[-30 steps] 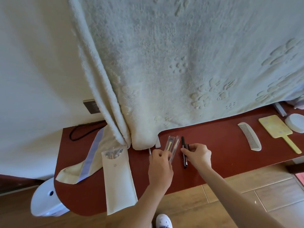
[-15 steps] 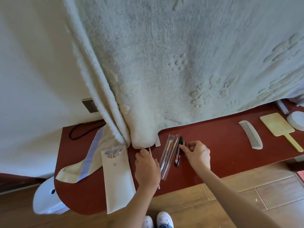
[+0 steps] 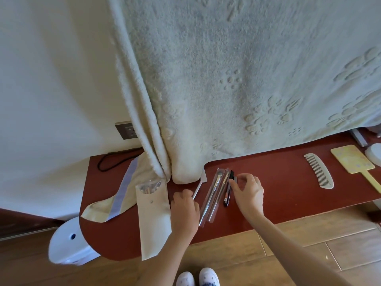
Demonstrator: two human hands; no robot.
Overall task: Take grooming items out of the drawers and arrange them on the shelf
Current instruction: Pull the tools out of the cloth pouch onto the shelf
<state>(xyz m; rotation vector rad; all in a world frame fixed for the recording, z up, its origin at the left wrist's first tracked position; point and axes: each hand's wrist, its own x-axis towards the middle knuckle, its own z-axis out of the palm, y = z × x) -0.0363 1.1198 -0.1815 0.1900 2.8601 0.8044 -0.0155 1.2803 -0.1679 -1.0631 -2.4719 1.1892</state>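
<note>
On the red shelf [image 3: 278, 182], just right of a white pouch [image 3: 153, 215], the left hand [image 3: 184, 212] curls round the near end of a thin silver stick [image 3: 196, 189]. The stick's flat pale head lies at the edge of the hanging towel [image 3: 226, 79]. Beside it two slim brushes [image 3: 212, 197] in clear sleeves lie slanted side by side with a dark pencil [image 3: 227, 196] along their right edge, and the right hand [image 3: 249, 193] pinches a small black piece [image 3: 232, 176] at the pencil's far end. Well to the right, a white comb [image 3: 318, 173] and a yellow hand mirror [image 3: 350, 162] lie flat.
</note>
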